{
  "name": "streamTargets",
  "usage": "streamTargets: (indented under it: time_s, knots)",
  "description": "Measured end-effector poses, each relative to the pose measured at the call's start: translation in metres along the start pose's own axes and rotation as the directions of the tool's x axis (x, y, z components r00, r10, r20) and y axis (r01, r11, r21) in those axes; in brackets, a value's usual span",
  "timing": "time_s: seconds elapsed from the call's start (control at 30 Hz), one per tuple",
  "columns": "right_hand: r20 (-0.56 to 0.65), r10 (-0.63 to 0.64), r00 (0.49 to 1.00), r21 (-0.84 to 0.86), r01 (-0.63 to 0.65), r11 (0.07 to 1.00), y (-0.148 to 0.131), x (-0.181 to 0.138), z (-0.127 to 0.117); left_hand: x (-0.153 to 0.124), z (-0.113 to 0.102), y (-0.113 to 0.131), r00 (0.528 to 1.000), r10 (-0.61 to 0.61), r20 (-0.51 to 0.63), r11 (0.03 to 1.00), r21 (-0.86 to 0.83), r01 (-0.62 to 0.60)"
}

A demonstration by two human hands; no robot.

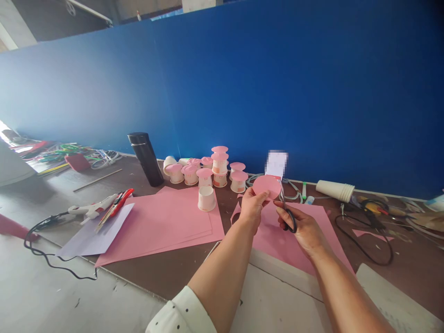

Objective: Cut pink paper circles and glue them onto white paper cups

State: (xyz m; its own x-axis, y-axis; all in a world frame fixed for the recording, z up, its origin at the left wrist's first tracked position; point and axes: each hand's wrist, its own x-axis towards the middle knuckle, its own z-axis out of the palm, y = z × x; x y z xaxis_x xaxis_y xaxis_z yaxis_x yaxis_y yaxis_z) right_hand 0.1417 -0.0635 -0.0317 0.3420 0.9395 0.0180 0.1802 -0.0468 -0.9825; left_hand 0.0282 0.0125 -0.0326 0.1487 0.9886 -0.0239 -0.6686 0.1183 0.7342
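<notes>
So the pink paper disc [266,186] is up in the left hand [252,206], thumb on top and fingers pinching it near the edge, I guess so the rest of the rim stays clear for cutting; right hand [301,225] has its fingers round the black handles of the scissors [290,223], blades pointing away, right beside the disc's edge; can't tell if they're biting paper. Under the fingers there's a pink sheet [277,240] on the worktop [173,274], probably handy stock; left of the fingers, an upturned paper cup [206,200] sits on more pink sheets [156,226]; beyond that, disc-topped cups [219,165] bunch near the blue partition [222,92], likely parked out of the way; nested cups [335,190] lie sideways right of the fingers; far left, a glue gun [92,209] and red utility knife [116,207], seemingly put aside.
</notes>
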Motion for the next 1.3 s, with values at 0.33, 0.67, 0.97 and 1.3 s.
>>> streamTargets:
  time_s: [0.33, 0.67, 0.97, 1.3]
  knots:
    - [-0.036, -0.016, 0.999, -0.009, 0.015, 1.0, -0.001, -0.002, 0.002, 0.001, -0.001, 0.0, 1.0, -0.011, 0.006, 0.999, -0.036, 0.011]
    - [-0.031, 0.014, 0.999, -0.01, -0.015, 1.0, 0.001, 0.0, 0.0, 0.001, -0.001, 0.002, 0.998, -0.061, 0.032, 0.993, -0.1, 0.064]
    - [-0.023, -0.002, 1.0, -0.001, 0.002, 1.0, -0.007, -0.004, 0.005, 0.004, -0.002, -0.002, 0.997, -0.043, 0.06, 0.991, -0.123, 0.05]
    - [-0.022, -0.021, 1.0, -0.013, 0.021, 1.0, -0.009, -0.006, 0.005, 0.003, -0.002, -0.003, 0.998, -0.017, 0.055, 0.995, -0.095, 0.022]
